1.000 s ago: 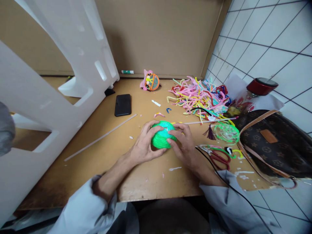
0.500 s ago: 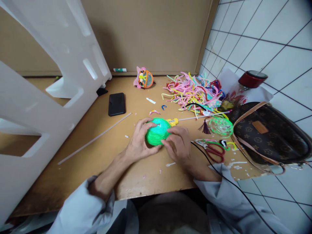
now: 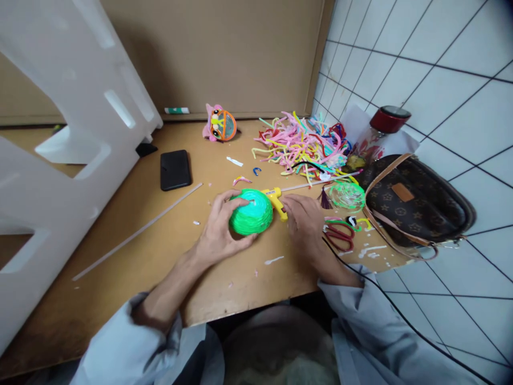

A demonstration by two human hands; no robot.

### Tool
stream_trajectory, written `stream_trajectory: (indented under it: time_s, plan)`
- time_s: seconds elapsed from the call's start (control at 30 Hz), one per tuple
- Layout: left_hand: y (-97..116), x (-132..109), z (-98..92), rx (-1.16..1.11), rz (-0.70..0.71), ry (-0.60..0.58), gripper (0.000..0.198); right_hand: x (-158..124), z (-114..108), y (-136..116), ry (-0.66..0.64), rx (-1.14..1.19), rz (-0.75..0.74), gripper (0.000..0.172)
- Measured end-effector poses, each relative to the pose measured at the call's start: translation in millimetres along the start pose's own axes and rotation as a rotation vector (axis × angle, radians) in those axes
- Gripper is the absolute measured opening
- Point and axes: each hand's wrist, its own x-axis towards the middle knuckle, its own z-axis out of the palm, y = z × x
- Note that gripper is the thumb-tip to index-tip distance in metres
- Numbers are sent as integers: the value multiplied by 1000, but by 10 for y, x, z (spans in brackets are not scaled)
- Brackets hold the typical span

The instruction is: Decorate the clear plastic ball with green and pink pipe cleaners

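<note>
My left hand (image 3: 218,227) is wrapped around the left side of a round green ball (image 3: 252,216), wound in rings of fuzzy cord like pipe cleaner, with a turquoise top. Thumb below and fingers above grip it just over the table. Just behind and right of the ball lies a yellow glue gun (image 3: 274,197), a clear glue stick (image 3: 296,187) reaching out from its back. My right hand (image 3: 304,222) is off the ball, beside the gun's handle, its fingers loosely bent and nothing visible in them. Its palm is hidden.
A heap of colourful pipe cleaners (image 3: 304,147) lies behind, near a red-lidded jar (image 3: 387,125). Red-handled scissors (image 3: 340,235), a green-threaded clear dome (image 3: 348,195) and a brown bag (image 3: 417,200) are at right. A black phone-like slab (image 3: 175,170) and another glue stick (image 3: 136,232) lie left.
My right hand has let go of the ball and moved right, to the glue gun's handle. My left hand keeps the ball. The whole view has shifted slightly.
</note>
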Motion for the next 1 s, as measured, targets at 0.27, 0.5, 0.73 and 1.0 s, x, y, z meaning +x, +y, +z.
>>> stream_trajectory:
  time_s: [0.27, 0.5, 0.73, 1.0]
  plan:
    - [35, 0, 5, -15, 10, -19, 62, 73, -287, 52, -559, -635, 376, 48]
    - [37, -8, 5, -11, 5, -30, 60, 60, -368, 132, -806, -638, 446, 37]
    - [27, 3, 9, -35, -9, -36, 62, 180, -484, -6, -32, -46, 73, 34]
    - [-61, -20, 74, -142, -25, -20, 68, 714, -251, -360, 255, 809, 260, 18]
